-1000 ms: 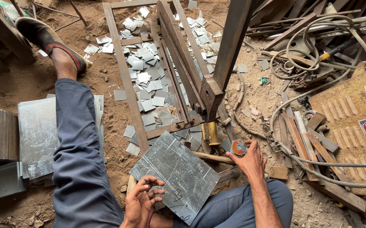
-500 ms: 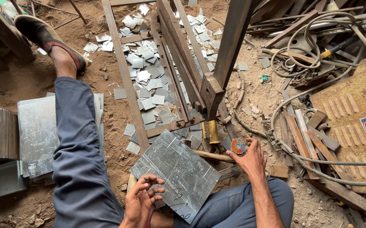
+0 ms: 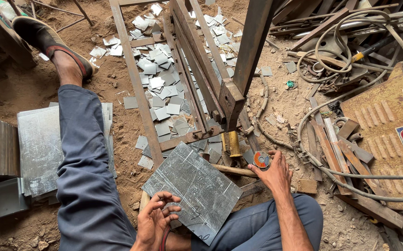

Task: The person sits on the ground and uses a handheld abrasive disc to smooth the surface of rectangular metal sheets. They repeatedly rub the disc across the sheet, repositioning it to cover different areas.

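Grey metal sheet [image 3: 194, 188] lies across the lap, left hand [image 3: 157, 221] resting loosely curled at its near edge; right hand [image 3: 273, 173] pinches small round disc [image 3: 261, 159] beside rusty frame [image 3: 201, 83], cut squares [image 3: 162, 93] scattered beyond

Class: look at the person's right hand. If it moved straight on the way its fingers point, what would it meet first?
The right hand would probably meet the small round orange-and-blue disc at its fingertips; depth is unclear.
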